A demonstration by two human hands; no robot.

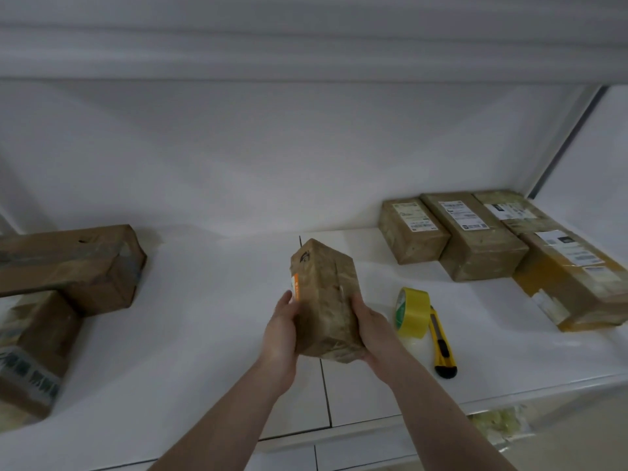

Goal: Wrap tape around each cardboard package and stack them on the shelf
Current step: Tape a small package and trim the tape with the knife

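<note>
I hold a brown cardboard package [323, 297] between both hands above the middle of the white shelf [217, 300]. It is tilted, with an orange label on its left face. My left hand [282, 331] grips its left side and my right hand [370, 331] grips its right side near the bottom. A roll of yellow tape [411, 312] stands on edge just right of my right hand. A yellow utility knife [441, 341] lies beside the roll.
Several labelled cardboard packages [475, 236] lie in a row at the back right of the shelf. At the left, a long package [71, 263] rests across another box [37, 351]. The shelf's front edge runs along the bottom.
</note>
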